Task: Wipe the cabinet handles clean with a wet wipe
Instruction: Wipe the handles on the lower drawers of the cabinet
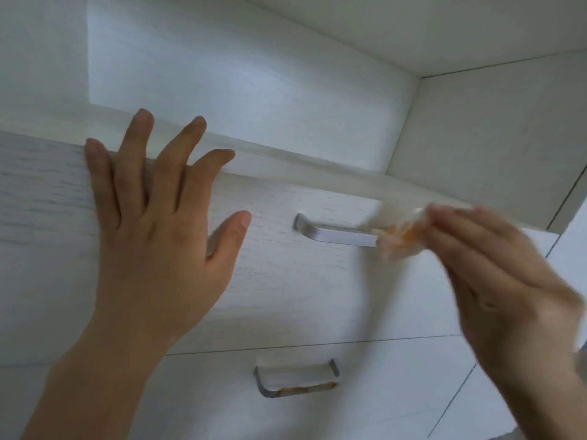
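A silver bar handle (333, 234) sits on the upper white drawer front (286, 281). My right hand (495, 281), blurred by motion, pinches a crumpled wet wipe (398, 238) stained orange, and the wipe lies against the handle's right end. My left hand (158, 230) lies flat with spread fingers on the drawer front to the handle's left, its fingertips over the top edge. A second silver handle (297, 377) on the lower drawer carries orange-brown smears along its bottom bar.
Above the drawers opens a white cabinet recess (254, 74) with a side wall (492, 138) on the right. A narrow seam (317, 344) separates the two drawer fronts. Further white panels (476, 408) continue at the lower right.
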